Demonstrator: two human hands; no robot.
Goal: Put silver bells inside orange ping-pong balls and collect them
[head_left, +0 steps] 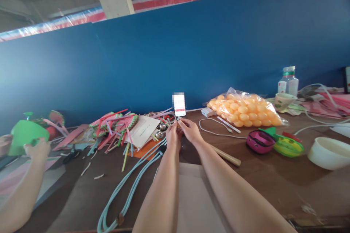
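My left hand [172, 136] and my right hand [190, 131] meet in the middle of the view, above the far part of the brown table. The fingers of both are closed together at the tips, around something small that I cannot make out. Just beyond them a phone [179, 111] with a lit white screen stands upright near the blue wall. Below my right forearm lies a wooden stick [226, 156], partly hidden by it. Light-blue cords [133, 180] run along the table on the left of my left arm.
A bag of orange balls [247, 110], a white cable [216, 134], a purple pouch [260, 142] and a cream bowl [329, 153] lie to the right. Leftward are paper strips [113, 131], a white sheet [142, 130] and scissors [71, 155]. Another person's hand [38, 149] touches a green sheet [24, 136].
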